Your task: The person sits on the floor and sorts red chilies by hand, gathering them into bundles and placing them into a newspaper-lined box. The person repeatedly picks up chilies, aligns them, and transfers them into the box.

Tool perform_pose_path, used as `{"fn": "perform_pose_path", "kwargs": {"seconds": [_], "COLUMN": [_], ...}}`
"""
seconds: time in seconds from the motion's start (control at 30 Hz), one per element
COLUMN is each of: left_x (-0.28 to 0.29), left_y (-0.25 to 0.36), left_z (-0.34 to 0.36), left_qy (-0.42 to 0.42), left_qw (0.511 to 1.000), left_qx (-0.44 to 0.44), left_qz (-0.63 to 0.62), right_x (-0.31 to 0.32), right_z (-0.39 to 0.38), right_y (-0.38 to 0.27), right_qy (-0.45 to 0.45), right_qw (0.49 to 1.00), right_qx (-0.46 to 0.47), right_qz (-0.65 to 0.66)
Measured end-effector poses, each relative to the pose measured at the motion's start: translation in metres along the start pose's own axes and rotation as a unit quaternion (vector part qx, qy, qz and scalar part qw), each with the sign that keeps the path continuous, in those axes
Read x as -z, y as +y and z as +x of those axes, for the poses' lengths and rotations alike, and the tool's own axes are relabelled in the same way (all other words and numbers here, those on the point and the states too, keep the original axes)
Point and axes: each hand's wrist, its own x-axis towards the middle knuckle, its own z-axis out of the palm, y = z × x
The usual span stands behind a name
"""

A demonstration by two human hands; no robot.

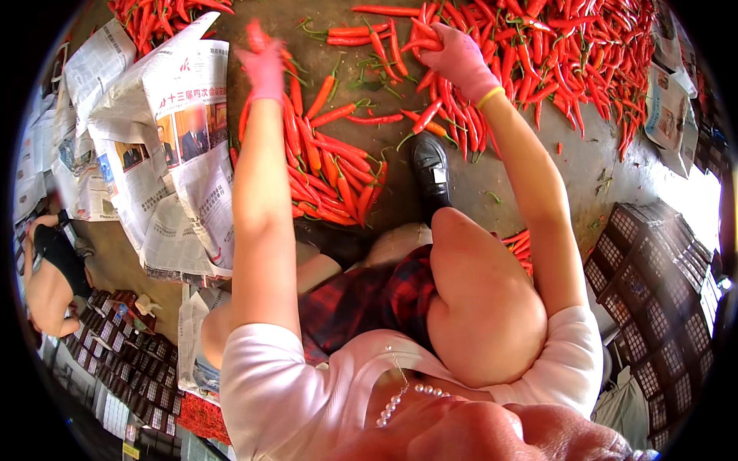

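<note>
My right hand [463, 63], in a pink glove with a yellow cuff, closes on red chili peppers [423, 40] at the edge of a large pile. My left hand [263, 71], also pink-gloved, is smeared by motion at the upper left. A blurred red chili pepper [256, 34] shows at its fingertips; whether the fingers grip it I cannot tell. Below that hand lies a smaller heap of chili peppers [338, 180], partly hidden by my left forearm. Several loose peppers [374, 119], some orange with green stems, lie on the floor between my hands.
The large chili pile [573, 58] spreads across the far right. Newspaper sheets [173, 154] stand crumpled at the left, with more newspaper [667, 107] at the right rim. My black shoe [430, 165] rests near the peppers. Dark plastic crates [653, 284] stand at right; another person [54, 269] bends at far left.
</note>
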Motion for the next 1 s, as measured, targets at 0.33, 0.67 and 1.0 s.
{"fn": "perform_pose_path", "kwargs": {"seconds": [0.33, 0.67, 1.0], "left_x": [0.060, 0.022, 0.018], "left_y": [0.137, 0.002, 0.077], "left_z": [-0.107, -0.287, -0.224], "left_qy": [-0.185, -0.483, -0.529], "left_qw": [0.980, 0.624, 0.717], "left_qx": [0.048, -0.387, -0.139], "left_qz": [0.059, 0.477, 0.432], "right_x": [-0.025, -0.127, 0.001], "right_z": [-0.052, -0.056, -0.014], "right_y": [0.029, -0.035, 0.006], "right_qy": [0.035, -0.182, 0.031], "right_qw": [0.997, 0.924, 0.685], "right_qx": [-0.045, 0.226, -0.011], "right_qz": [0.053, -0.249, 0.728]}}
